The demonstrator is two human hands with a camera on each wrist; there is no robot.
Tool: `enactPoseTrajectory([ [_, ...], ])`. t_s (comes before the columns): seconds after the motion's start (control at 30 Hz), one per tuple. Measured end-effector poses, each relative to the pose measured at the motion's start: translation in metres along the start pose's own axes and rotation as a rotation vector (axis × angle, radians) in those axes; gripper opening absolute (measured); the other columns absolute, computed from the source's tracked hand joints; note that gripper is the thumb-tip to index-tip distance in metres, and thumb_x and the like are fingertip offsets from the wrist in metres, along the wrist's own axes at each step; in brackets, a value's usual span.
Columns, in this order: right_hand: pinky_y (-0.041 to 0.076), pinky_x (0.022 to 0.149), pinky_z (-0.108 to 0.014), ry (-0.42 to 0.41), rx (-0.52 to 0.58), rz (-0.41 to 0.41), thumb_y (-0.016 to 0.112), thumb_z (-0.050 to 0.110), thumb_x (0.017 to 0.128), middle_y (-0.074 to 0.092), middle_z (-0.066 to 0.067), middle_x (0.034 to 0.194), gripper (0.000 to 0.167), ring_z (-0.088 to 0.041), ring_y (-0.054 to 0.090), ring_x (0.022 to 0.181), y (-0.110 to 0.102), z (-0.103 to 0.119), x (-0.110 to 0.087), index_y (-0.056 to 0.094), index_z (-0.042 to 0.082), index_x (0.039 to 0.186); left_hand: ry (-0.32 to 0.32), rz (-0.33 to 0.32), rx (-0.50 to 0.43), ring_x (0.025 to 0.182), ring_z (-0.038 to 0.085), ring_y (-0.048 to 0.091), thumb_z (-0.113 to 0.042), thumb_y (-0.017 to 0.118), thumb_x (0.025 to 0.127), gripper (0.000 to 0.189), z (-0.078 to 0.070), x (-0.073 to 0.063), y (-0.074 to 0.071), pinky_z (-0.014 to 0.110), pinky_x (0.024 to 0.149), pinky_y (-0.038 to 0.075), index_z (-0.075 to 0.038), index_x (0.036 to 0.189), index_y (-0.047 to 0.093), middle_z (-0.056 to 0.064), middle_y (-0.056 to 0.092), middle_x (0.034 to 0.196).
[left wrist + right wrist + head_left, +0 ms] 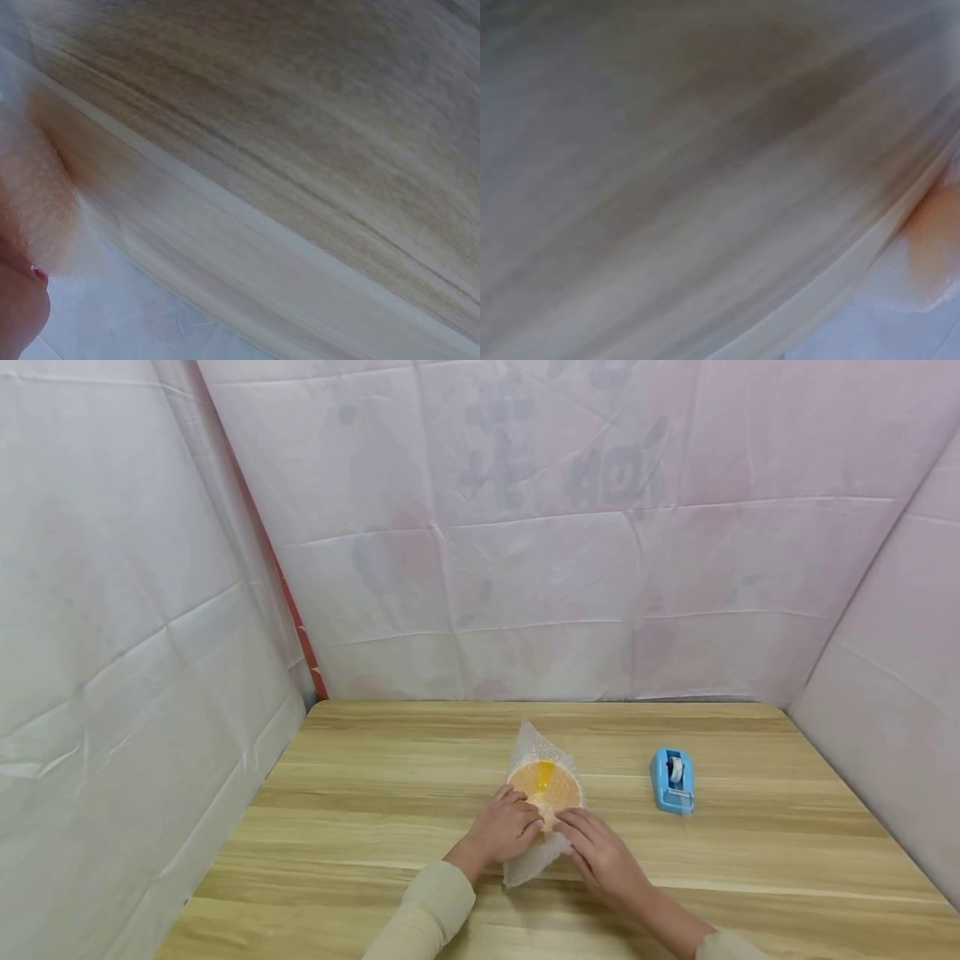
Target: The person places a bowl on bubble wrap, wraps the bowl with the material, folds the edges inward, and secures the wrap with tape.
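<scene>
An orange round object, like a bowl (561,787), with a yellow patch at its far side lies within clear bubble wrap (534,745) on the table. The wrap runs to a point beyond it and has a loose flap towards the person. My left hand (502,828) grips the wrapped object's near left side, fingers bent over it. From the near right, my right hand (606,856) pinches the wrap at the object's edge. At the left wrist view's left border, a fingertip (22,311) shows beside the wrapped orange surface (34,191). The right wrist view catches only wrapped orange (936,244) at its right border.
A blue tape dispenser (672,781) with a roll of clear tape stands to the right of the wrapped object. Wood-grain tabletop (375,760) surrounds them. White sheets (525,568) hang behind the table and along both sides.
</scene>
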State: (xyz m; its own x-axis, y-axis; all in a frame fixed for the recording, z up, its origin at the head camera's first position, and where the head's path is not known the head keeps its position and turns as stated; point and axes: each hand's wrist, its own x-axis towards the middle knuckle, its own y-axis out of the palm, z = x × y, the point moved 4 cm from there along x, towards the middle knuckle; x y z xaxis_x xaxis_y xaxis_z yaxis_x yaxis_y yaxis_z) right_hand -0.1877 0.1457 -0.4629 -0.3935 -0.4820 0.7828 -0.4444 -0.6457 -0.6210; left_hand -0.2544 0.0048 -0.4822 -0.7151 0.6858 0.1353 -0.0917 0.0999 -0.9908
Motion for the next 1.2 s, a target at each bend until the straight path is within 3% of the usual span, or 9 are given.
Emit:
enactPoseTrajectory([
  [0.17,0.030,0.105,-0.011,0.092,0.016,0.000,0.032,0.026,0.101,0.066,-0.010,0.100,0.041,-0.026,0.061,0.094,0.001,-0.005,0.001,0.064,0.001,0.099,0.007,-0.013,-0.001,0.119,0.013,0.051,-0.033,0.032,0.099,0.039,0.000,0.000,0.000,0.036,0.111,0.029,-0.024,0.104,0.070,-0.013,0.066,0.112],
  [0.37,0.046,0.085,-0.015,0.179,0.057,-0.026,0.043,0.019,0.098,0.066,-0.002,0.093,0.024,-0.017,0.061,0.087,0.000,-0.009,0.003,0.063,0.006,0.096,-0.005,-0.035,-0.054,0.117,0.014,0.052,-0.030,0.034,0.098,0.036,0.000,0.000,-0.001,0.037,0.110,0.030,-0.021,0.106,0.068,-0.011,0.067,0.111],
  [0.53,0.047,0.077,-0.014,0.242,0.068,-0.030,0.052,0.009,0.093,0.064,0.000,0.089,0.011,-0.012,0.060,0.082,0.002,-0.011,0.003,0.063,0.008,0.093,-0.048,-0.055,-0.223,0.106,0.014,0.055,-0.027,0.040,0.095,0.027,0.003,-0.001,0.001,0.038,0.112,0.028,-0.012,0.108,0.058,-0.003,0.065,0.105],
  [0.7,0.046,0.068,-0.013,0.310,0.089,-0.016,0.058,0.002,0.087,0.062,0.003,0.084,0.009,-0.007,0.057,0.077,0.004,-0.013,0.004,0.062,0.011,0.088,-0.053,-0.142,-0.430,0.080,0.009,0.051,-0.019,0.054,0.089,0.010,0.006,-0.001,0.001,0.044,0.113,0.025,-0.011,0.085,0.050,-0.004,0.053,0.080],
  [0.83,0.045,0.062,-0.014,0.338,0.100,-0.015,0.061,-0.001,0.083,0.062,0.003,0.081,0.012,-0.004,0.054,0.074,0.005,-0.014,0.004,0.062,0.010,0.086,-0.034,-0.211,-0.489,0.083,0.007,0.048,-0.015,0.061,0.085,0.016,0.007,-0.002,-0.002,0.050,0.112,0.027,-0.011,0.075,0.049,-0.004,0.049,0.079],
  [0.9,0.044,0.059,-0.014,0.348,0.101,-0.017,0.061,-0.002,0.083,0.061,0.003,0.079,0.011,-0.002,0.051,0.072,0.004,-0.014,0.005,0.062,0.009,0.085,-0.025,-0.241,-0.480,0.084,0.008,0.048,-0.015,0.062,0.084,0.015,0.007,-0.003,-0.004,0.050,0.110,0.029,-0.010,0.074,0.051,-0.002,0.050,0.081],
  [0.97,0.043,0.058,-0.015,0.355,0.101,-0.020,0.061,-0.002,0.084,0.060,0.002,0.078,0.010,-0.001,0.049,0.071,0.004,-0.014,0.005,0.061,0.009,0.084,-0.017,-0.274,-0.445,0.085,0.009,0.050,-0.016,0.064,0.084,0.015,0.006,-0.004,-0.006,0.041,0.105,0.039,-0.010,0.073,0.055,-0.002,0.053,0.083],
  [1.13,0.043,0.055,-0.016,0.364,0.090,-0.029,0.060,-0.001,0.085,0.059,0.002,0.076,0.009,0.000,0.047,0.070,0.003,-0.013,0.006,0.062,0.008,0.082,0.049,-0.412,-0.255,0.088,0.011,0.055,-0.023,0.068,0.082,0.016,0.003,-0.009,-0.011,0.023,0.082,0.049,-0.014,0.070,0.063,-0.005,0.061,0.082],
  [1.2,0.043,0.055,-0.017,0.367,0.076,-0.034,0.061,-0.001,0.085,0.060,0.002,0.076,0.008,0.000,0.047,0.069,0.003,-0.013,0.006,0.062,0.007,0.082,0.070,-0.470,-0.167,0.089,0.011,0.056,-0.026,0.068,0.082,0.016,0.002,-0.010,-0.013,0.023,0.084,0.048,-0.016,0.070,0.066,-0.006,0.063,0.081],
])
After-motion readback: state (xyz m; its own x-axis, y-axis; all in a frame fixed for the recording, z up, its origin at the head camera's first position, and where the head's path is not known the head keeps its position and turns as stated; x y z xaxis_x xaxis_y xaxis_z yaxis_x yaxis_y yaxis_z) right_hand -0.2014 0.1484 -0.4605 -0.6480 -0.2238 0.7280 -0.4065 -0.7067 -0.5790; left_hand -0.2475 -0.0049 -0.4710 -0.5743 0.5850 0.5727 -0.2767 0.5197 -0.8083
